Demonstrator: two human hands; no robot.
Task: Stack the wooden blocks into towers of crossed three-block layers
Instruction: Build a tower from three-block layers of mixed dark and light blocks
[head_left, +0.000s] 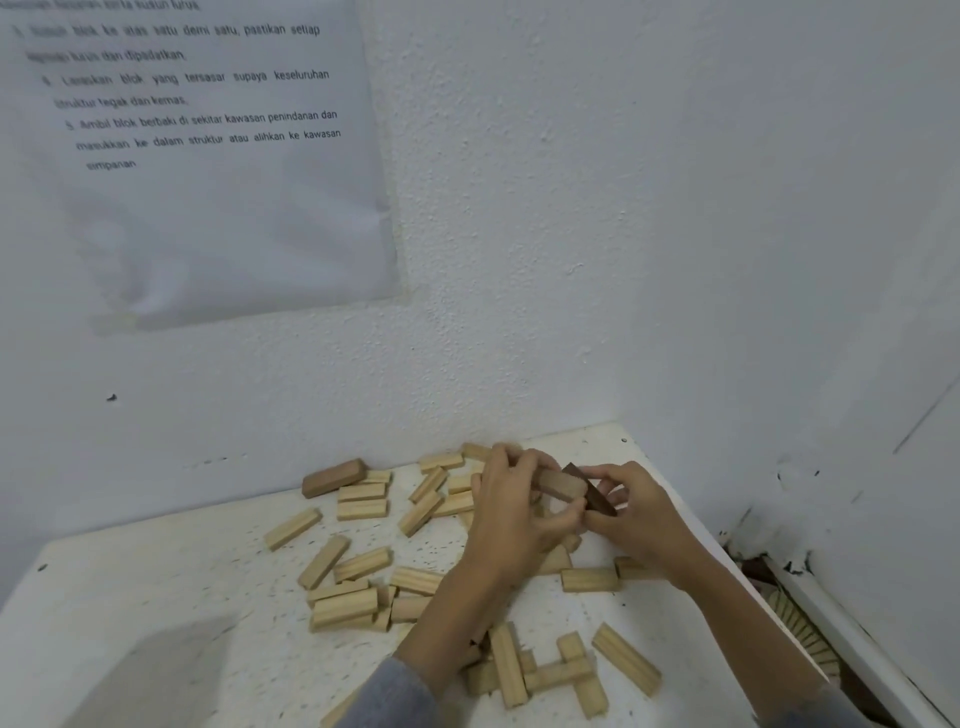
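Observation:
Several pale wooden blocks (363, 564) lie scattered flat across a white speckled table (156, 597). A reddish-brown block (333, 477) lies against the back wall. My left hand (511, 519) grips a light wooden block (563, 486), held above the table near the back right corner. My right hand (631, 506) pinches a dark brown block (592, 493), which touches the light one. A small pile (345, 605) of blocks lies in the middle, and crossed blocks (545, 670) lie near the front.
White walls meet in a corner right behind the hands. A printed instruction sheet (208, 156) hangs on the left wall. The table's right edge (727, 561) drops to a gap with a white ledge beyond.

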